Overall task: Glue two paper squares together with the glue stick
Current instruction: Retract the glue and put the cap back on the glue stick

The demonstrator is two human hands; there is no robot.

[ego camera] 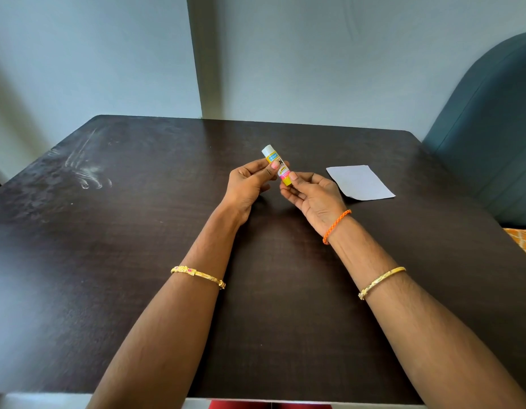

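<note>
Forearms reach in from the near edge over a dark worktop (pixel 108 261), each with a gold bangle (pixel 198 276) around it; the right wrist also wears an orange braided cord (pixel 337 226). Farther in, near the middle of the worktop, both hands meet on a glue stick (pixel 278 165) held above the surface. The left hand (pixel 250 185) is closed around the stick's middle, thumb pressed on the label and fingers curled behind. The right hand (pixel 311 193) pinches the lower yellow-and-pink end between thumb and fingertips, palm turned up and the other fingers loosely curled. The stick's long axis runs on a slant: its white capped end points up, away and to the left, and its yellow base points down toward the right hand. The cap is still on. Just beyond and to the right of the right hand, white paper (pixel 360 182) lies flat on the worktop, apart from both hands; whether it is one sheet or two stacked cannot be told. At the far right a teal padded chair back (pixel 491 128) stands beside the worktop, and a pale wall (pixel 314 54) rises behind.
</note>
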